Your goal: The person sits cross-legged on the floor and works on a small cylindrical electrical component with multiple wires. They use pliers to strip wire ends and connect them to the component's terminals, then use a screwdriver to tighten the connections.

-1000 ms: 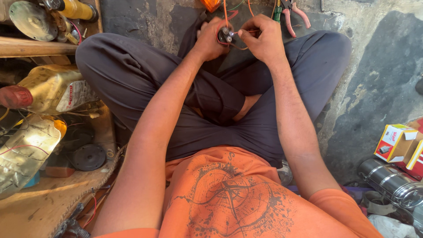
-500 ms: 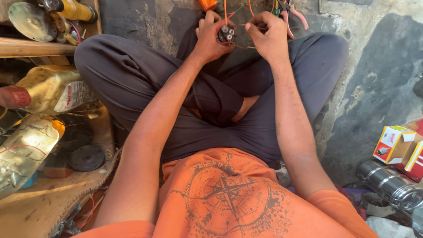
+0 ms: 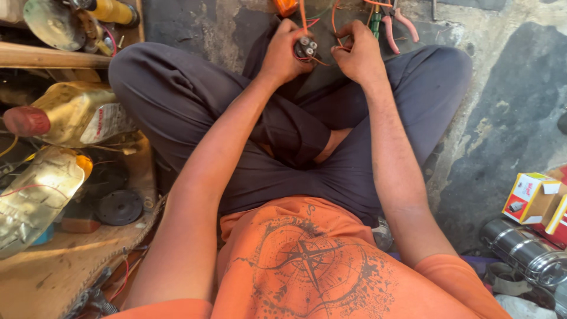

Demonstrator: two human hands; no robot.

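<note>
Head cam looking straight down at someone sitting cross-legged on a concrete floor [image 3: 502,118]. Left hand [image 3: 283,53] has its grip closed around a small dark round electrical part [image 3: 305,47] with metal terminals on top, held up over the knees. Right hand [image 3: 354,53] is just beside it, fingertips pinched together on a thin orange wire [image 3: 334,23] that runs up from the part. More orange and red wires fan out just past both grips. Pink-handled pliers [image 3: 398,26] lie on the floor right beyond the right grip, not touching it. Well off to the left grip's side there's a yellowish oil jug with a red cap [image 3: 71,115] and a black disc [image 3: 120,207]. Far out on the right grip's side, a small yellow and red box [image 3: 531,198] and a steel canister [image 3: 522,251].
</note>
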